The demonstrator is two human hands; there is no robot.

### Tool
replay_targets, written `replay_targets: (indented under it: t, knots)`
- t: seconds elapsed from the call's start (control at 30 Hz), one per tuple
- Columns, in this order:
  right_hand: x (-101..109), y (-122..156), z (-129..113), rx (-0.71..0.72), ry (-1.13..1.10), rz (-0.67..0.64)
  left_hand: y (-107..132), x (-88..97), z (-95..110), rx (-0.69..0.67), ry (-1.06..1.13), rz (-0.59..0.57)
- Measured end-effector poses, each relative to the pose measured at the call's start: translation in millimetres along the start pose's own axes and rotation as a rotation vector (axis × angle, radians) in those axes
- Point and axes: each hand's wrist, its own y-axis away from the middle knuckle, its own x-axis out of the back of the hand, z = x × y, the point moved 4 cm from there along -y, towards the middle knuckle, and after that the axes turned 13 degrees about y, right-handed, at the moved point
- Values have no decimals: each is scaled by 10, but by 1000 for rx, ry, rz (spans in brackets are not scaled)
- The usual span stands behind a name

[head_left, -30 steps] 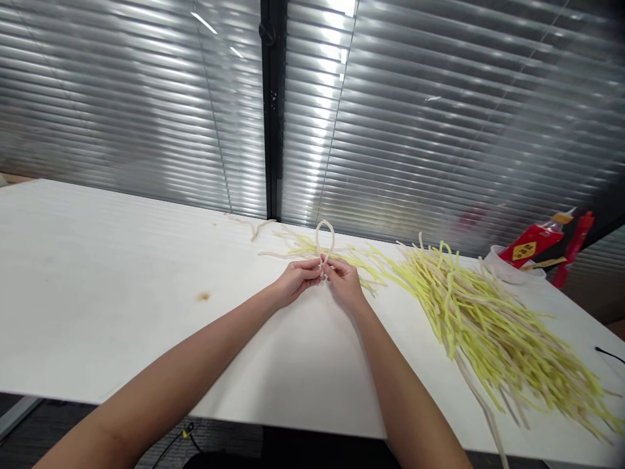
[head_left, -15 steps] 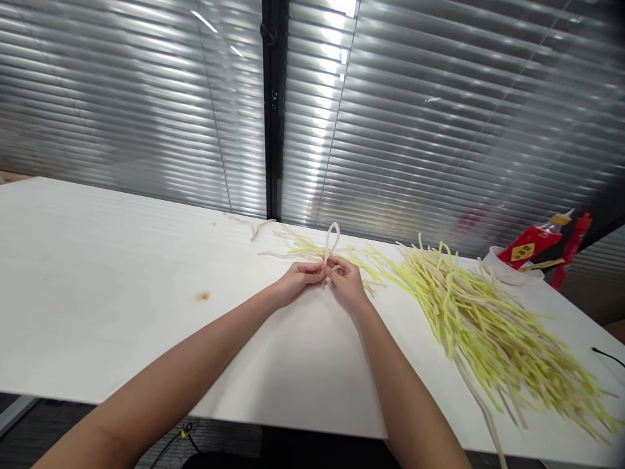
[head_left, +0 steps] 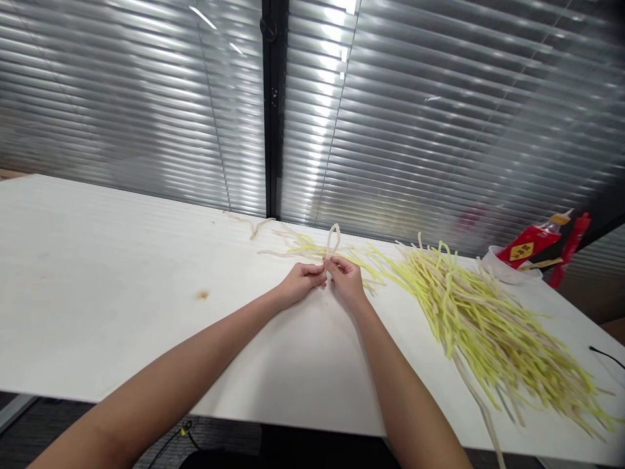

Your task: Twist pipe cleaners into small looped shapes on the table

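Observation:
A cream fuzzy pipe cleaner (head_left: 336,229) is bent into an upright loop above my fingertips, over the middle of the table. My left hand (head_left: 301,283) pinches its lower part from the left. From the right, my right hand (head_left: 346,276) grips it with thumb and forefinger where the two sides of the loop come together. The fingertips of both hands nearly touch and hide the pipe cleaner's ends. Just behind my hands, loose yellow and cream pipe cleaners (head_left: 305,242) lie on the white table (head_left: 122,273).
A big heap of yellow and cream pipe cleaners (head_left: 488,319) spreads over the table's right side. Beyond it stand a clear plastic tub (head_left: 502,268) and a red bottle (head_left: 527,246). Window blinds (head_left: 415,117) rise behind the table. A black cable (head_left: 608,355) lies at the right edge.
The loop has turned and narrowed slightly. My fingers have shifted a little around its base, with both hands keeping their hold in nearly the same place.

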Motion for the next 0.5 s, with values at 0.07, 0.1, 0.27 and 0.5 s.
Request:
replay_targets:
  t: [0.07, 0.1, 0.27, 0.5]
  knots:
    - [14, 2, -7, 5, -26, 27, 3, -8, 12, -20, -45, -13]
    - [21, 1, -6, 7, -39, 38, 6, -16, 20, -25, -65, -23]
    - [42, -20, 21, 1, -66, 57, 29, -55, 46, -8, -92, -52]
    - [7, 19, -47, 85, 68, 6, 8, 31, 43, -31, 186, 118]
